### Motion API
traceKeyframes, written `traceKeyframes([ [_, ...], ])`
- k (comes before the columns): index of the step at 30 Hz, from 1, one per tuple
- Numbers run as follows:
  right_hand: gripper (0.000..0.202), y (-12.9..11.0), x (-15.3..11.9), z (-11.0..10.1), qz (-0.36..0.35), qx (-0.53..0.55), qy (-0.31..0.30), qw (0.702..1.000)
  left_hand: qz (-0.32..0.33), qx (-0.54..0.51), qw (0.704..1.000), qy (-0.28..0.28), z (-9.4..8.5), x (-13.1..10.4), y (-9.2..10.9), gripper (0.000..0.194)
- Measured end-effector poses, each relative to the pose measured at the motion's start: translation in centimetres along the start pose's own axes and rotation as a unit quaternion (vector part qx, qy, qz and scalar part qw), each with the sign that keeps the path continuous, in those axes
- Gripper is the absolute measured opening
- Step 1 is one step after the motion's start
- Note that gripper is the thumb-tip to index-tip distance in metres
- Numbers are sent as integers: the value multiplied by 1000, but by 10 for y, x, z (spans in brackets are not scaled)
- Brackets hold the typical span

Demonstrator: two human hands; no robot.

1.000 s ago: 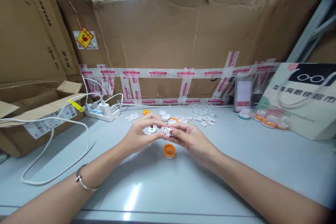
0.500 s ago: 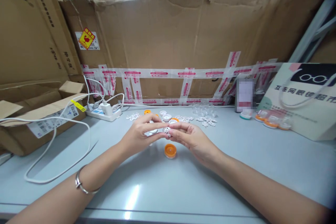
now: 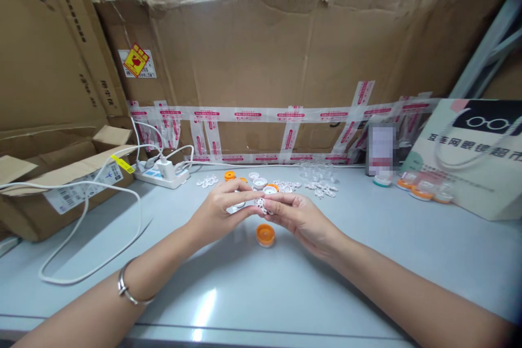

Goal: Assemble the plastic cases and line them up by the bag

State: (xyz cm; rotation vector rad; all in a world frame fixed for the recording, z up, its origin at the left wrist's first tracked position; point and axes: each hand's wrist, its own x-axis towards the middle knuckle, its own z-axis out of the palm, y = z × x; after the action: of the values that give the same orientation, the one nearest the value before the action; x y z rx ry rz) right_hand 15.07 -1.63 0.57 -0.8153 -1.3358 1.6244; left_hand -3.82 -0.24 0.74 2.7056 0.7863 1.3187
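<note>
Between my fingertips, above the table, is a small white perforated piece (image 3: 261,205). My left hand (image 3: 222,207) pinches it from the left with thumb and forefinger. From the right, my right hand (image 3: 299,220) grips it too, its fingers hiding part of it. Just below my hands an orange round cup (image 3: 265,234) with a clear base stands on the table. Behind my hands lie white round cups (image 3: 260,182), an orange round piece (image 3: 229,175), flat white perforated pieces (image 3: 324,190) and clear round parts (image 3: 318,169).
A power strip (image 3: 165,175) with white cables and an open cardboard box (image 3: 61,174) are at the left. Toward the right are a phone (image 3: 381,147), orange and clear cases (image 3: 424,189) and a paper bag (image 3: 473,168). A large carton (image 3: 261,65) stands behind.
The white piece has turned slightly between my fingers and shows more of its holes. My hands have barely moved.
</note>
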Motion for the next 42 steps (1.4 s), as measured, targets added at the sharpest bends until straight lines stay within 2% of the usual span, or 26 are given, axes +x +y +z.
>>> traceKeyframes([
  [4,33,-2,-1,-2,-4,-17,-28,999,-17,-11,1000,19,-2,0,-1,21],
  [7,32,-2,-1,-4,-28,-58,-30,997,-14,-17,1000,22,-3,-1,-2,21],
  [14,34,-1,-1,-4,-27,-80,-9,996,-12,-30,999,21,-2,0,-1,20],
  [22,43,-3,-2,-2,-18,-84,9,996,4,-23,999,-29,-9,3,-2,20],
  [28,39,-2,-2,-2,-25,-90,-4,996,12,44,997,-61,-14,4,1,17],
  [33,31,3,1,-1,-27,-75,20,997,24,74,994,-72,-9,3,3,15],
  [36,27,5,1,0,-39,-49,13,998,20,40,997,-62,-7,1,4,15],
  [42,29,1,-2,0,-32,14,4,999,-36,-82,995,-34,-2,0,6,30],
])
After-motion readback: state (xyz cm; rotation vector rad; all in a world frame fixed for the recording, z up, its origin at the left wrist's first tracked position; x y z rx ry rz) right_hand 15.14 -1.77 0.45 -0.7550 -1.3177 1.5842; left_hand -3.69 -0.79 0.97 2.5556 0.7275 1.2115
